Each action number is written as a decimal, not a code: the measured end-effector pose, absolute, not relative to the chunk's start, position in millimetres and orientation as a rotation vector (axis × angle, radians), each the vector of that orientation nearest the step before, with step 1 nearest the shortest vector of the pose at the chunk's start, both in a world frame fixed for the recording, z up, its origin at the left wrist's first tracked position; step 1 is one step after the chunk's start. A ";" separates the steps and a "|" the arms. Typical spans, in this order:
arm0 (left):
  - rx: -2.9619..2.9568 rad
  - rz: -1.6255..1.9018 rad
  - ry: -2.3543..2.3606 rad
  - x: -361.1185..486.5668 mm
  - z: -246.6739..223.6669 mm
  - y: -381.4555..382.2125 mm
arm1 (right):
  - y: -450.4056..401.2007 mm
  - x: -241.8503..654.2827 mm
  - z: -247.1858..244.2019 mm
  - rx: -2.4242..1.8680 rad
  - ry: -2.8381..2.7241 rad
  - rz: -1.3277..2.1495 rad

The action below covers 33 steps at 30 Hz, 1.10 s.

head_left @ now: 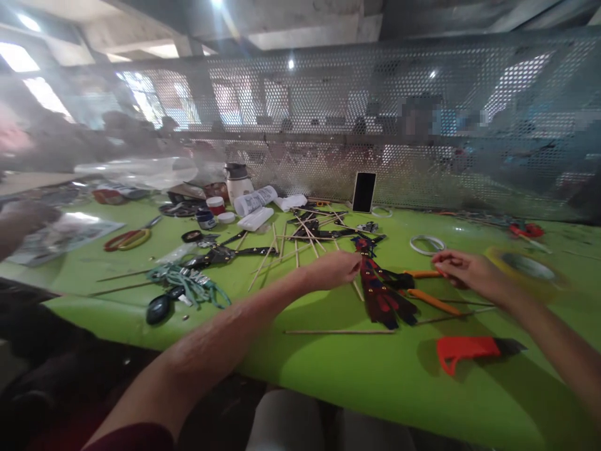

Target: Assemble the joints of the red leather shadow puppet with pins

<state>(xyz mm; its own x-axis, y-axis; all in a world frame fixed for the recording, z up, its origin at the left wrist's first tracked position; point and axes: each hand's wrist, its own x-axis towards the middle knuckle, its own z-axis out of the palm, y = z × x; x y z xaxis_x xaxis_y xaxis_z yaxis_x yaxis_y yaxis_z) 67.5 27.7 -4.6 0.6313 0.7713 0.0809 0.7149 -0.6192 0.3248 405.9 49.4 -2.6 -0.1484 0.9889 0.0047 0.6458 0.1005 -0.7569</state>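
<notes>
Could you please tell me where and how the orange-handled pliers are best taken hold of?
Probably by both orange handles, coming from the right, where the right hand is: the handles splay open toward that side, while the dark head points left toward the dark red piece.

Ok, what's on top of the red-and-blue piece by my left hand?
Small gold dots show on the red-and-blue piece. Your left hand is at its upper left edge; whatever it covers there can't be seen.

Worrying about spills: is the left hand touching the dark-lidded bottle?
No, the left hand is at the dark red strips, away from the bottle.
</notes>
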 end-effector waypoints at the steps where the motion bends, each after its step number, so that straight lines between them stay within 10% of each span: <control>1: 2.596 0.310 1.212 67.7 -4.9 27.7 | 48.7 405.0 -2.4 -1.590 -1.854 0.844; 33: 2.141 -0.208 1.051 22.5 20.5 31.3 | 50.3 404.5 -8.0 -1.548 -2.146 0.739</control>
<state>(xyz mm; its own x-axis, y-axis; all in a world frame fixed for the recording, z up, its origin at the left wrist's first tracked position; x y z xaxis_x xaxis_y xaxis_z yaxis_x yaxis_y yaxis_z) 22.5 31.3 20.5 0.6530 0.6212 -0.4333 0.7395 -0.3991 0.5421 404.5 50.3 -8.0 -0.3125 0.9499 0.0092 0.7430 0.2505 -0.6207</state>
